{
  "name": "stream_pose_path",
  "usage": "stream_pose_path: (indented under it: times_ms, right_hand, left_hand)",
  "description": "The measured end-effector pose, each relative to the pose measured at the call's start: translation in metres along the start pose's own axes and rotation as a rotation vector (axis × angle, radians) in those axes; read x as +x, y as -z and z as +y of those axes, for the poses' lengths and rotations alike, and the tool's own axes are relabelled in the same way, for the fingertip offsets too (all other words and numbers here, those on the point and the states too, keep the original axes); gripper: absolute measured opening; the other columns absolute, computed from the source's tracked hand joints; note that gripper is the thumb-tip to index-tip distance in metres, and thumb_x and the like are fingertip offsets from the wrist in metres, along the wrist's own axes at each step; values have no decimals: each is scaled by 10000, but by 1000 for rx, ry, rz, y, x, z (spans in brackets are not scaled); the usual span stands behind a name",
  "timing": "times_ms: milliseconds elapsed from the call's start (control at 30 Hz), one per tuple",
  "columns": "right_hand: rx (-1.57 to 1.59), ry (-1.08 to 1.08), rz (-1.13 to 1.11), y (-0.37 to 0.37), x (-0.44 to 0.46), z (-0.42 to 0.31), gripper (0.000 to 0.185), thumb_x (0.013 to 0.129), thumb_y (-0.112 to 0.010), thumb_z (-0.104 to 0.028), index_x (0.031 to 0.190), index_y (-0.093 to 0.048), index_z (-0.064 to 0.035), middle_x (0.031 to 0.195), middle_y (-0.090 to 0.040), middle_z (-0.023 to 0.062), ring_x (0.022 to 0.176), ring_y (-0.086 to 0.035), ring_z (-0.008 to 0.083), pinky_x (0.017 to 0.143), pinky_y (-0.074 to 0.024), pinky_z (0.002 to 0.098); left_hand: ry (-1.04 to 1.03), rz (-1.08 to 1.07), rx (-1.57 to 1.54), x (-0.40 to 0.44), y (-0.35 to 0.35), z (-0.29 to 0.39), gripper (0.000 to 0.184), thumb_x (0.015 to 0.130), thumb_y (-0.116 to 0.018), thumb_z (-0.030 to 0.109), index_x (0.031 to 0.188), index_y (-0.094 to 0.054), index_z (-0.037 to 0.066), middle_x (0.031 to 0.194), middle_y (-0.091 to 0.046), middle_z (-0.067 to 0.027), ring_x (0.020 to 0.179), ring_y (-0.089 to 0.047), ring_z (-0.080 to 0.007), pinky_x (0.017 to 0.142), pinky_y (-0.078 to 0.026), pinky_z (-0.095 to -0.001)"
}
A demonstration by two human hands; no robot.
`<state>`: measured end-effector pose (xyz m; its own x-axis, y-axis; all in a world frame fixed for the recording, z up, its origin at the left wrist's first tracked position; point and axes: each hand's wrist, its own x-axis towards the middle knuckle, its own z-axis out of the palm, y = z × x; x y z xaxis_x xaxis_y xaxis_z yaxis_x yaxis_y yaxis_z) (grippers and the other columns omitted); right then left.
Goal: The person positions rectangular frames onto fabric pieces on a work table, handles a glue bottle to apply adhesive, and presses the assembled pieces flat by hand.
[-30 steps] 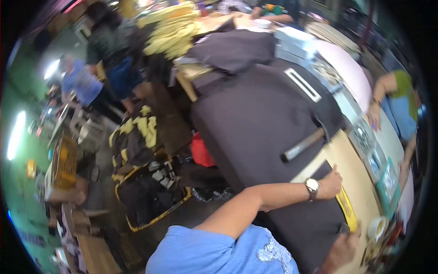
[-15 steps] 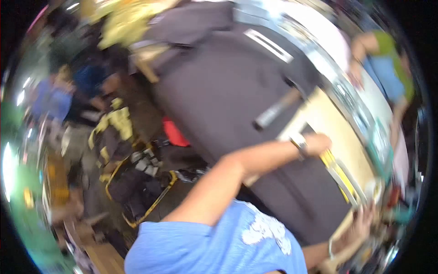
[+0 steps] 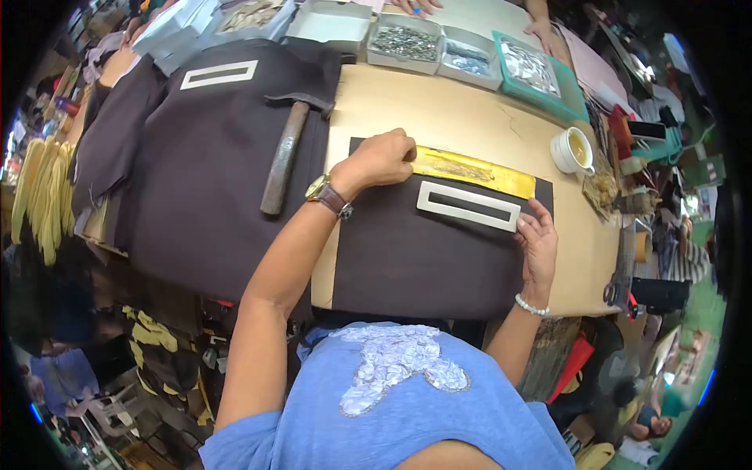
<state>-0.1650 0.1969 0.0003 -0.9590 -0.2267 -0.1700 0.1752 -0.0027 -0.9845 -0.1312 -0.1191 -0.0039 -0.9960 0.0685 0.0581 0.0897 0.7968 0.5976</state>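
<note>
My left hand (image 3: pixel 380 163), with a watch on the wrist, is closed at the left end of a yellow strip (image 3: pixel 474 170) with brownish smears. The strip lies along the top edge of a dark fabric panel (image 3: pixel 423 258). My right hand (image 3: pixel 539 243), wearing a beaded bracelet, pinches the right end of a pale rectangular frame (image 3: pixel 468 207) with a long slot. This frame is just below the strip, over the fabric. My right index finger reaches up to the strip's right end. What my left fingertips grip is partly hidden.
A hammer (image 3: pixel 286 153) rests on dark fabric (image 3: pixel 204 172) at left, below another pale frame (image 3: pixel 219 74). A cup of yellowish liquid (image 3: pixel 572 150) stands at right. Boxes of small metal parts (image 3: pixel 403 43) and a teal tray (image 3: pixel 540 74) line the back, near another person's hands (image 3: pixel 540 35).
My view has turned and steadied; the earlier frame is tilted and blurred. Both hands were at the yellow strip and pale frame before too. The strip now lies along the fabric's top edge.
</note>
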Motion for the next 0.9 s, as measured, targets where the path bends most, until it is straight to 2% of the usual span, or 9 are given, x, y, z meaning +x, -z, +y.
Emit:
stream_pose_path:
  times_ms: [100,200,333,900]
  right_hand:
    - [-49,-27,34,-4,7,-5,476,820,-590,2,1260,-409,32,910,-640,89,753,-573,94,625,-437,189]
    - [-113,-48,26,-3,16,0,481,836,-595,-10,1275,-400,12,913,-636,72,738,-583,73,602,-462,160]
    - [-169,-45,51,-9,21,-1,481,810,-567,10,1263,-408,46,890,-639,89,725,-566,88,611,-443,191]
    - [-255,-18,114,-12,26,0,458,781,-577,1,1222,-465,47,846,-632,70,693,-575,88,564,-480,207]
  left_hand:
    - [32,-30,12,0,3,3,225,694,-566,147,852,-640,4,917,-605,-176,881,-586,-339,804,-473,-383]
    - [54,-49,12,-1,4,7,308,685,-666,249,868,-625,5,925,-590,-160,887,-579,-307,801,-466,-367]
    - [50,-50,39,-2,2,8,429,645,-762,336,882,-618,9,922,-585,-145,886,-577,-289,799,-463,-358]
    - [95,-25,124,-4,3,25,418,639,-788,290,881,-601,4,926,-587,-136,860,-588,-294,763,-474,-365]
